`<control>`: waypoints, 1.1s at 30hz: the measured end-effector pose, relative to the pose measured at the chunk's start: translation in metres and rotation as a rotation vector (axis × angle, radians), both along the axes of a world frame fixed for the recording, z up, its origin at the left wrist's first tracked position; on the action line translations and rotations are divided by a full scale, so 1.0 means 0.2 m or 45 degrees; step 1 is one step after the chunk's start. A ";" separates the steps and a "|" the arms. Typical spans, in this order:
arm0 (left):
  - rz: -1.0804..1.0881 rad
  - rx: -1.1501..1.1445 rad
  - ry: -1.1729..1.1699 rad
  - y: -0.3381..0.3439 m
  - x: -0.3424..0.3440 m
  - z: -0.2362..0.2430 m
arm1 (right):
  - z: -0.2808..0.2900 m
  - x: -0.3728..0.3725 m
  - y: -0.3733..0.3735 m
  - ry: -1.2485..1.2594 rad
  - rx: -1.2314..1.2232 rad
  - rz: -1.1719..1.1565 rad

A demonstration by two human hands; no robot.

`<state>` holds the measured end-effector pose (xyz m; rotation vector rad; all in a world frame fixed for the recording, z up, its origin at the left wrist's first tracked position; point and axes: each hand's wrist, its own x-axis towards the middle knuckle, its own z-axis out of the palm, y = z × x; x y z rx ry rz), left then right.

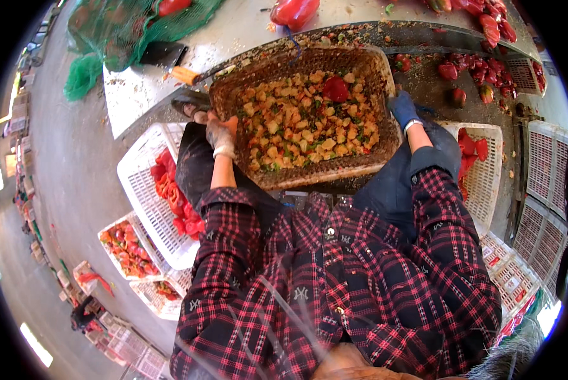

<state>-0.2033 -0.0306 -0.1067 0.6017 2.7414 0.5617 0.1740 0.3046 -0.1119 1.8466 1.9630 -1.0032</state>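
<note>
A dirty, brown-stained plastic crate (309,176) sits between my knees, tilted a little. It is filled with pepper cores (306,126), pale seed clumps with green stems, and one red pepper piece (336,89) lies on top near the far side. My left hand (222,135), in a pale glove, is closed on the crate's left rim. On the opposite side my right hand (402,109), gloved in blue, grips the right rim, its fingertips partly hidden by the crate's edge.
A knife with an orange handle (186,75) lies on the metal table (120,95) beyond the crate, beside a green net bag (132,35). White crates of red peppers stand at my left (138,166) and right (490,171). Loose red peppers (480,71) lie far right.
</note>
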 end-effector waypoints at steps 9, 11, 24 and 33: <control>-0.720 0.181 0.190 -0.01 0.51 0.35 | 0.44 -0.35 -0.20 0.731 0.651 0.364; -0.895 0.276 -0.290 -0.03 0.80 0.37 | 0.43 -0.27 -0.18 0.885 0.414 0.164; -1.421 -0.672 -1.289 -0.35 1.20 -0.16 | 0.46 -0.34 -0.22 1.675 -0.072 0.138; -1.368 -0.756 -1.413 -0.25 1.04 -0.25 | 0.56 -0.58 -0.38 1.518 -0.586 -0.273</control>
